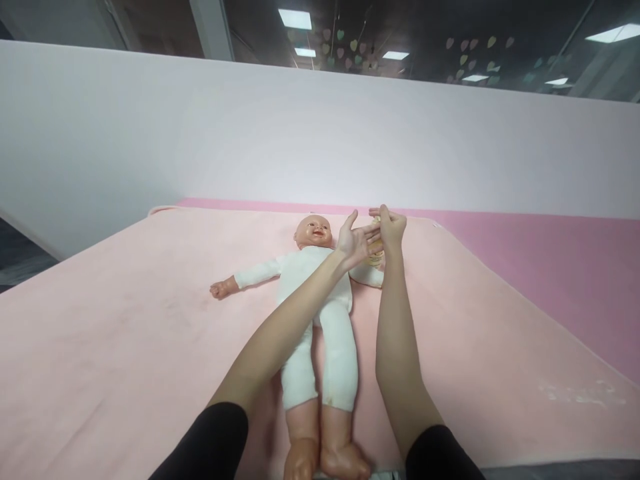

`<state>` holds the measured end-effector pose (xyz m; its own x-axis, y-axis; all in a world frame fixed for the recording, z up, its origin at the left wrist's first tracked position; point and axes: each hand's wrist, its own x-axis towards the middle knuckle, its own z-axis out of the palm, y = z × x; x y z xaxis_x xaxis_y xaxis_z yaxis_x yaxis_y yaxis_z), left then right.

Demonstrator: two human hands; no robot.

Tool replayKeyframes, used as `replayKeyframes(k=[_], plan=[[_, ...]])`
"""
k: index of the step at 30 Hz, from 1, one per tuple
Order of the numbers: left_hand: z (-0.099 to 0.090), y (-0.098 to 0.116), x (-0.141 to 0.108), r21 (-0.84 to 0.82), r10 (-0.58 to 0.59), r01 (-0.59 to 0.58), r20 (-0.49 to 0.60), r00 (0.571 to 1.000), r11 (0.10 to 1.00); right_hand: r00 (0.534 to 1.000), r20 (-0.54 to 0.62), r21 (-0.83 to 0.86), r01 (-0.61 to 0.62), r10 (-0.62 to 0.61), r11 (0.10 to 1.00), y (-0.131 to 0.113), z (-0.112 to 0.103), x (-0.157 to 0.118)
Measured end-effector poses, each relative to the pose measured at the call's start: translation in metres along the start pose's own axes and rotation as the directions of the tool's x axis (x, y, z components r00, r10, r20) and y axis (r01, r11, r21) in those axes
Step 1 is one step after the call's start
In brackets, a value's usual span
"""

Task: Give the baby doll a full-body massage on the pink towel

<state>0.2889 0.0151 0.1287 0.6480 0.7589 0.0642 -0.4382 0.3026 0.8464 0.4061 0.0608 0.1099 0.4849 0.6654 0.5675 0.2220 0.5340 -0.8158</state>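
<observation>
A baby doll (pixel 313 273) in a white cloth suit lies face up on a pink blanket, its head toward the wall and one arm stretched left. My left hand (pixel 356 243) reaches across its chest, palm upward and fingers spread toward the right. Beside it, my right hand (pixel 393 227) is closed at the top of a small bottle (pixel 375 257) with yellowish contents. The bottle is by the doll's bent arm, partly hidden behind my fingers. Exactly how my right fingers meet its top is hard to see.
The pink blanket (pixel 125 320) covers the surface beneath the doll. A deeper pink mat (pixel 525 267) shows along the right and back. A white wall panel (pixel 320 140) rises behind, with dark glass (pixel 415 33) above it bearing heart shapes and light reflections.
</observation>
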Motion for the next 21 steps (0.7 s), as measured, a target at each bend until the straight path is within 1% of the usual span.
replayKeyframes(k=[2,3,4,5,6,7,8,9,10,11,13,14,15,16,17,18,19,20,21], plan=[[-0.007,-0.003,-0.004,0.212,0.052,-0.039,-0.056,0.997,0.976,1.0,-0.005,0.025,0.015,-0.014,1.0,0.001,-0.001,-0.002],[-0.013,-0.006,-0.01,0.366,0.118,-0.075,-0.096,0.988,0.927,1.0,0.0,0.053,0.01,-0.01,0.999,0.001,-0.002,-0.003],[-0.021,-0.01,-0.017,0.538,0.208,-0.11,-0.125,0.97,0.836,1.0,0.011,0.087,-0.005,0.004,0.996,0.0,-0.003,-0.004],[-0.03,-0.013,-0.026,0.711,0.32,-0.138,-0.127,0.939,0.689,0.999,0.024,0.121,-0.031,0.028,0.992,-0.002,-0.005,-0.004],[-0.04,-0.016,-0.038,0.857,0.406,-0.159,-0.063,0.912,0.491,0.997,0.035,0.149,-0.066,0.062,0.987,-0.004,-0.007,-0.004],[-0.051,-0.019,-0.05,0.944,0.434,-0.147,0.005,0.901,0.295,0.995,0.031,0.168,-0.099,0.095,0.981,-0.007,-0.008,-0.003],[-0.061,-0.021,-0.064,0.983,0.415,-0.127,0.062,0.908,0.13,0.993,-0.001,0.179,-0.118,0.12,0.977,-0.011,-0.009,-0.001],[-0.07,-0.022,-0.077,0.992,0.375,-0.123,0.111,0.92,0.008,0.99,-0.059,0.183,-0.118,0.131,0.976,-0.017,-0.01,0.001],[-0.077,-0.023,-0.09,0.99,0.332,-0.125,0.142,0.933,-0.073,0.983,-0.138,0.185,-0.098,0.124,0.978,-0.024,-0.01,0.003],[-0.082,-0.023,-0.102,0.984,0.289,-0.13,0.159,0.944,-0.12,0.97,-0.223,0.184,-0.059,0.1,0.981,-0.032,-0.009,0.003],[-0.088,-0.022,-0.122,0.98,0.225,-0.14,0.169,0.96,-0.142,0.936,-0.35,0.177,0.038,0.027,0.983,-0.05,-0.004,-0.001],[-0.09,-0.022,-0.131,0.981,0.201,-0.139,0.164,0.966,-0.134,0.927,-0.375,0.165,0.079,-0.012,0.983,-0.059,0.0,-0.009],[-0.091,-0.021,-0.138,0.983,0.181,-0.135,0.156,0.971,-0.122,0.929,-0.367,0.142,0.11,-0.051,0.984,-0.066,0.006,-0.02],[-0.091,-0.021,-0.143,0.986,0.165,-0.129,0.146,0.975,-0.108,0.941,-0.324,0.105,0.134,-0.093,0.985,-0.072,0.012,-0.035],[-0.092,-0.02,-0.147,0.988,0.153,-0.118,0.132,0.979,-0.097,0.96,-0.245,0.055,0.154,-0.136,0.987,-0.075,0.018,-0.054],[-0.092,-0.021,-0.15,0.991,0.147,-0.097,0.11,0.983,-0.091,0.98,-0.108,-0.002,0.168,-0.167,0.986,-0.076,0.023,-0.075],[-0.093,-0.021,-0.152,0.994,0.149,-0.067,0.08,0.986,-0.091,0.982,0.074,-0.059,0.179,-0.175,0.982,-0.073,0.028,-0.098],[-0.094,-0.022,-0.152,0.995,0.159,-0.026,0.041,0.987,-0.095,0.96,0.233,-0.103,0.184,-0.157,0.977,-0.069,0.032,-0.12],[-0.095,-0.024,-0.152,0.995,0.173,0.022,-0.005,0.985,-0.099,0.931,0.345,-0.144,0.179,-0.12,0.973,-0.062,0.034,-0.141]])
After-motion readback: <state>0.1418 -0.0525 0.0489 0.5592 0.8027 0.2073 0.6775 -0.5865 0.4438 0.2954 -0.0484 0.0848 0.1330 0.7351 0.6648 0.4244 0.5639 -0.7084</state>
